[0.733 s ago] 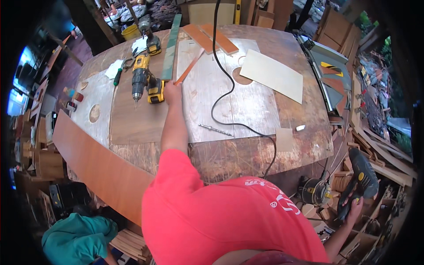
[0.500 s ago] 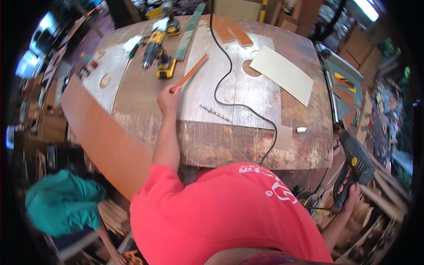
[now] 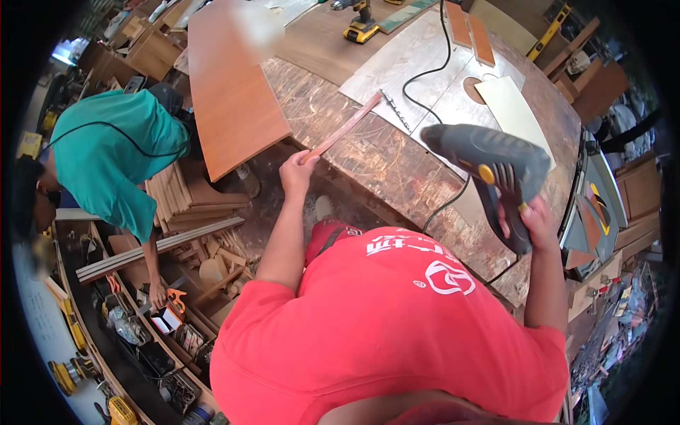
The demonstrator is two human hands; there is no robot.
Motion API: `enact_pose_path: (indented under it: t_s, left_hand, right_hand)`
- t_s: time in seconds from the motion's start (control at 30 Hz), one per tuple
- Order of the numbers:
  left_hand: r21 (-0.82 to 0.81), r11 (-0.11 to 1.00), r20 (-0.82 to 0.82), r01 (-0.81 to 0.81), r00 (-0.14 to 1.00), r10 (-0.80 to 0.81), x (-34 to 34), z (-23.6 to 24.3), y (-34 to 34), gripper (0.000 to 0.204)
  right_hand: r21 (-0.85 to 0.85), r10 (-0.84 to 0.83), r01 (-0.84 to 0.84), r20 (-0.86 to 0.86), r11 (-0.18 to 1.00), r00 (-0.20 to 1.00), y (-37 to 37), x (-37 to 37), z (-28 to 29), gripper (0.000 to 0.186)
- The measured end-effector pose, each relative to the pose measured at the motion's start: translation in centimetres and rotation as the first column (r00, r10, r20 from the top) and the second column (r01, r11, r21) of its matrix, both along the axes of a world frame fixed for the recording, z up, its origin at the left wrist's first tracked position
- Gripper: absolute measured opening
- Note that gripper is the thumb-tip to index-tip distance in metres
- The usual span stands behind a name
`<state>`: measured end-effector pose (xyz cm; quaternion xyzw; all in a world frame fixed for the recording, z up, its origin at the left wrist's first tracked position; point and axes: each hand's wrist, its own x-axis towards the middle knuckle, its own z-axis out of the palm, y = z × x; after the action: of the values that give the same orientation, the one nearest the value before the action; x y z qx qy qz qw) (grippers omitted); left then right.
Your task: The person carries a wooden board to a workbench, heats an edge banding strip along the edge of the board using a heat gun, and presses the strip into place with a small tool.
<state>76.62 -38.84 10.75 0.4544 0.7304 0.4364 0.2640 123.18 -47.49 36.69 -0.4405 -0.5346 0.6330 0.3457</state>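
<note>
My left hand [image 3: 296, 173] grips one end of a thin reddish-brown wood strip [image 3: 345, 129], held out over the near edge of the workbench [image 3: 453, 166]. The strip's far end comes close to a spiral metal drill bit [image 3: 398, 113] on the bench. In my right hand [image 3: 533, 221] is a dark grey heat gun [image 3: 489, 152] with a yellow button. Its nozzle points left, above the bench, toward the strip but apart from it. My fingers wrap its handle.
An orange-brown board [image 3: 230, 99] overhangs the bench's left side. A black cord [image 3: 409, 81] crosses the bench. Beyond lie a yellow-black drill [image 3: 361, 25] and a cream panel [image 3: 513, 110]. At left, a person in a teal shirt [image 3: 117, 152] reaches into a compartmented tool box [image 3: 124, 273].
My right hand has raised the heat gun from beside the bench to above it. My left hand has drawn the strip back toward the near edge. The view has swung left.
</note>
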Motion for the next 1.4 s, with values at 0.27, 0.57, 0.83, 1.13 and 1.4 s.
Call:
enact_pose_path:
  t_s: [0.27,0.57,0.83,1.13,1.4]
  left_hand:
    - [0.031,0.99,0.487,0.137,0.863,-0.135,-1.7,0.3,-0.2,0.045]
    - [-0.032,0.98,0.728,0.198,0.676,-0.113,-4.5,0.7,-0.7,0.05]
    - [-0.04,0.995,0.815,0.091,0.579,-0.02,-5.4,-0.2,-2.2,0.06]
    - [-0.004,1.0,0.899,-0.003,0.439,0.005,-5.0,-0.6,-4.2,0.064]
    - [-0.005,1.0,0.902,-0.008,0.432,0.008,-5.7,-1.0,-4.0,0.07]
  right_hand:
    - [0.021,0.097,-0.098,0.026,0.995,0.995,5.3,-11.0,-0.9,0.04]
    - [0.049,-0.045,0.033,0.271,0.998,0.962,9.1,-16.5,0.3,0.041]
    - [0.006,-0.039,0.039,0.298,0.999,0.954,10.0,-16.9,0.5,0.04]
    - [-0.054,0.038,-0.024,0.27,0.998,0.962,10.2,-16.4,0.1,0.04]
    - [-0.096,0.128,-0.111,0.19,0.989,0.973,10.1,-16.8,-0.6,0.041]
